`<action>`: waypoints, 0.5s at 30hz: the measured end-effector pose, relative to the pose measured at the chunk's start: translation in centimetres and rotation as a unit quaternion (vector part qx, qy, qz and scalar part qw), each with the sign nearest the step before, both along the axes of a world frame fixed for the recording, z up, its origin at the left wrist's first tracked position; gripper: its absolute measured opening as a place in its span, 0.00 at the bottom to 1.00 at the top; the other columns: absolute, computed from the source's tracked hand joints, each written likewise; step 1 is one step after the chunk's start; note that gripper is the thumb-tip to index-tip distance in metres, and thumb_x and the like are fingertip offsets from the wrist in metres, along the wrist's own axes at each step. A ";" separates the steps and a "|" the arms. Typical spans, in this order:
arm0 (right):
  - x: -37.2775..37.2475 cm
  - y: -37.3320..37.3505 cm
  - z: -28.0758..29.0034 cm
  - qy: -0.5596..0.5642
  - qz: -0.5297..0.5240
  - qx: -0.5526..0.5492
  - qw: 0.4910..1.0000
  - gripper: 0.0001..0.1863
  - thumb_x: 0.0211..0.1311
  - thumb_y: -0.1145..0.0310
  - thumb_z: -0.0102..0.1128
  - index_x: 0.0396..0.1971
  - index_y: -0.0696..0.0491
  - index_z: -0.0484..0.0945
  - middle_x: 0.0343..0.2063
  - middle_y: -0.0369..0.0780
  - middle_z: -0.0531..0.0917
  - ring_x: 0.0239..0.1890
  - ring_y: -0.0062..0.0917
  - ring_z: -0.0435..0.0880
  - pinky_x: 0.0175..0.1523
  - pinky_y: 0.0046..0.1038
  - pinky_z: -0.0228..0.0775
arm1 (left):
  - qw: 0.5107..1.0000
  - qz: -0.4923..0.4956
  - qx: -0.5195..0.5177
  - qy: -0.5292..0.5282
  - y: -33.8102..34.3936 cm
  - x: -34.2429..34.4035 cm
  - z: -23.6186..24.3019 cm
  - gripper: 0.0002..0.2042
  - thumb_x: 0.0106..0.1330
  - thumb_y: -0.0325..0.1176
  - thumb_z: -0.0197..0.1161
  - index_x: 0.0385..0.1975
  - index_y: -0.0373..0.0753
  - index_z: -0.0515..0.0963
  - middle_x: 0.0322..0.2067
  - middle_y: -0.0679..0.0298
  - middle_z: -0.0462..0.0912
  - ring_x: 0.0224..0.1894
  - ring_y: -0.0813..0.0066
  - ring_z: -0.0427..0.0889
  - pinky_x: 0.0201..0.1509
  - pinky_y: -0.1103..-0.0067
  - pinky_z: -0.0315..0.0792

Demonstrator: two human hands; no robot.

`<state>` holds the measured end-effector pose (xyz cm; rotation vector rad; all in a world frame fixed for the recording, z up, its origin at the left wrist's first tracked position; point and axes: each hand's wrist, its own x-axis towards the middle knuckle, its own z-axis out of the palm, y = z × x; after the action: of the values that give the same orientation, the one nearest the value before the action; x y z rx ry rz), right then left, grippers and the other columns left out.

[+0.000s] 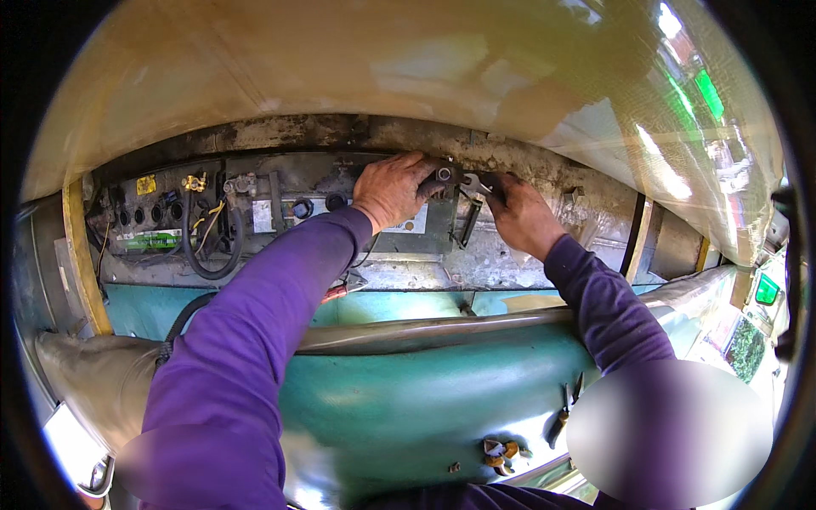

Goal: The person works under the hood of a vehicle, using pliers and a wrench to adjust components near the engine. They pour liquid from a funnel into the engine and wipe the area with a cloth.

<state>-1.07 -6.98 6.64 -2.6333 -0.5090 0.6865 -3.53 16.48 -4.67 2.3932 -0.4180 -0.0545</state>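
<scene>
Along the upper right edge of a dark battery [429,242], my left hand [388,189] has its fingers curled at a small dark metal fitting [443,174] with a round nut; whether it grips the fitting is unclear. My right hand [523,217] holds a silver wrench [474,183], its open end beside the nut. Below them, a black bracket [467,219] slants down. Another battery [149,212] at the left carries terminals [194,183] and a thick black cable [212,272]. A red-handled clamp [336,291] lies partly hidden by my left sleeve.
The batteries sit in a recess under a glossy tan padded cover [382,59], with wooden posts [85,263] at its sides. In front is a green padded cushion [391,382] with a rounded edge. Pliers [563,412] and brass-coloured clamp pieces [497,455] lie on it.
</scene>
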 end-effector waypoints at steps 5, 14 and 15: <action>3.3 1.2 -1.9 0.002 0.115 -0.107 0.988 0.16 0.65 0.63 0.57 0.51 0.51 0.79 0.36 0.51 0.85 0.44 0.49 0.83 0.52 0.46 0.74 | 1.000 -0.004 -0.022 -0.001 0.1 0.2 -0.2 0.16 0.66 0.49 0.63 0.48 0.50 0.82 0.41 0.64 0.83 0.43 0.60 0.85 0.45 0.66 0.80; 6.5 2.4 -2.6 -0.085 0.207 -0.139 0.965 0.17 0.68 0.58 0.58 0.49 0.52 0.80 0.41 0.50 0.85 0.46 0.49 0.82 0.54 0.47 0.72 | 0.999 0.008 -0.040 -0.024 0.1 0.2 -0.2 0.15 0.67 0.50 0.62 0.46 0.51 0.82 0.39 0.64 0.83 0.40 0.58 0.86 0.42 0.64 0.81; 6.7 2.5 -2.5 -0.076 0.206 -0.123 0.968 0.17 0.68 0.58 0.58 0.49 0.53 0.80 0.40 0.50 0.85 0.46 0.49 0.82 0.53 0.47 0.72 | 0.999 0.009 -0.043 -0.028 0.1 0.3 -0.2 0.15 0.67 0.50 0.61 0.46 0.51 0.82 0.39 0.64 0.83 0.40 0.58 0.86 0.41 0.64 0.81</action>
<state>5.59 -4.47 4.14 -2.8535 -1.1048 0.7058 -3.28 16.59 -4.88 2.3166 -0.4174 0.0387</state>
